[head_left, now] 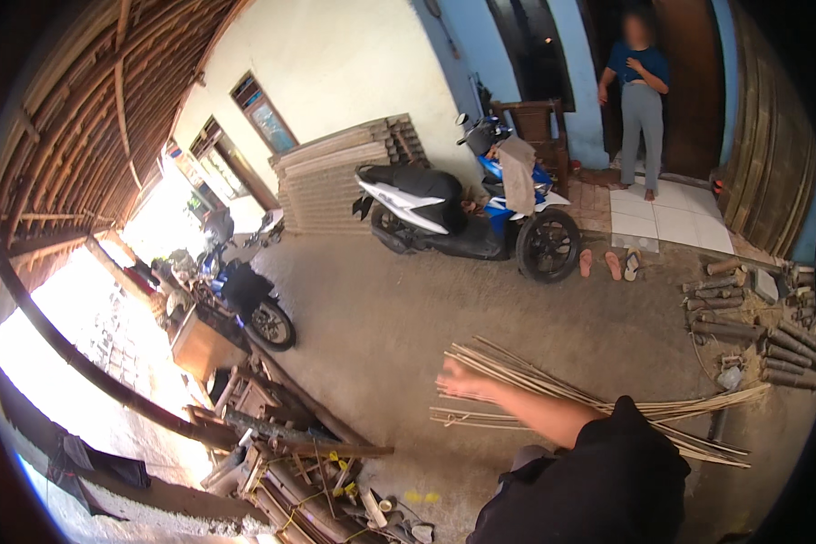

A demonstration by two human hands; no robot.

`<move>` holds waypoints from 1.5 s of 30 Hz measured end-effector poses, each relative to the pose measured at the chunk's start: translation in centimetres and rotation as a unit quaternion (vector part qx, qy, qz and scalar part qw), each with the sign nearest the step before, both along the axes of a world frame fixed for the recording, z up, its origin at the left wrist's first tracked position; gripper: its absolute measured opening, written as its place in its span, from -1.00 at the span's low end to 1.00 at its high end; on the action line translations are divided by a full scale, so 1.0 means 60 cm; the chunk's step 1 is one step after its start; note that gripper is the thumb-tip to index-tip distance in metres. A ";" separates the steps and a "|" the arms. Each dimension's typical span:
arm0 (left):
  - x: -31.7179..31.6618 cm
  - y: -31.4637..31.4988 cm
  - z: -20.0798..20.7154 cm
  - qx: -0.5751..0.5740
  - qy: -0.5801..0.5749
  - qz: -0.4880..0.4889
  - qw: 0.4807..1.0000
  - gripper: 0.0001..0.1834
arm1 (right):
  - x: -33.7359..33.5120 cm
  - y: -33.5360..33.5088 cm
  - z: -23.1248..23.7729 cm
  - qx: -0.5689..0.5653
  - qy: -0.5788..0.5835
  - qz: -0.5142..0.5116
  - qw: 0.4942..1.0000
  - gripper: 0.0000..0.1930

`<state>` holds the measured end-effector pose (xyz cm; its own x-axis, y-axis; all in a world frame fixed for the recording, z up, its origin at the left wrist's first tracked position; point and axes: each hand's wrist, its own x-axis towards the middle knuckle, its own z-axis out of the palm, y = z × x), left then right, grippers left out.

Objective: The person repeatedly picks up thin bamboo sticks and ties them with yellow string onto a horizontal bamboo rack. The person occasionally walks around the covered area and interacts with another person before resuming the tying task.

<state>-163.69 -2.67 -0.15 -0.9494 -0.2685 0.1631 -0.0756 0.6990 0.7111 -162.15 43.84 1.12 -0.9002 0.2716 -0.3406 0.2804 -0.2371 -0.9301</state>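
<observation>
A home's covered yard workshop: bamboo strips (598, 399), cut poles (752, 331), parked scooter (462, 213).

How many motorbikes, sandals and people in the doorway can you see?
Motorbikes: 2, a blue and white one and a dark one
Sandals by the tiles: 3
People in the doorway: 1
Total: 6

Single head-worn fisheye view, high and tilted downward, facing across the concrete floor (381, 317) toward the scooter (462, 213), edges bowed
</observation>
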 end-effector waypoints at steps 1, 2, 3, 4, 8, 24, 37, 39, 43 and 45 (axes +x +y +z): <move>0.010 -0.008 0.011 -0.003 0.006 0.020 1.000 -0.51 | 0.020 0.062 0.092 0.104 -0.014 -0.031 0.994 -0.15; 0.016 0.002 0.019 -0.001 0.010 0.023 1.000 -0.51 | 0.043 0.143 0.150 0.142 0.020 -0.074 0.987 -0.16; 0.021 0.016 0.027 0.004 0.013 0.029 0.999 -0.51 | 0.074 0.217 0.211 0.204 0.036 -0.128 0.970 -0.17; 0.029 0.024 0.038 0.010 0.018 0.040 0.999 -0.51 | 0.106 0.274 0.276 0.223 0.090 -0.174 0.955 -0.17; 0.063 0.072 0.096 0.054 0.048 0.066 0.995 -0.50 | 0.226 0.511 0.464 0.372 0.273 -0.294 0.837 -0.24; 0.625 0.669 0.554 0.143 0.249 -0.705 0.649 -0.56 | 0.497 0.376 0.634 0.661 0.275 -0.001 0.698 -0.75; 0.961 0.814 0.514 0.159 0.453 -0.762 0.436 -0.70 | 0.735 0.250 0.578 0.700 0.226 0.174 0.655 -0.74; 0.943 0.806 0.472 0.152 0.396 -0.737 0.527 -0.82 | 0.790 0.291 0.598 0.699 0.238 0.137 0.660 -0.70; 0.876 0.771 0.336 0.082 0.233 -0.618 0.746 -0.89 | 0.953 0.419 0.661 0.661 0.216 0.034 0.717 -0.64; 0.864 0.739 0.255 0.129 0.125 -0.553 0.813 -0.81 | 1.029 0.514 0.684 0.650 0.202 -0.051 0.731 -0.54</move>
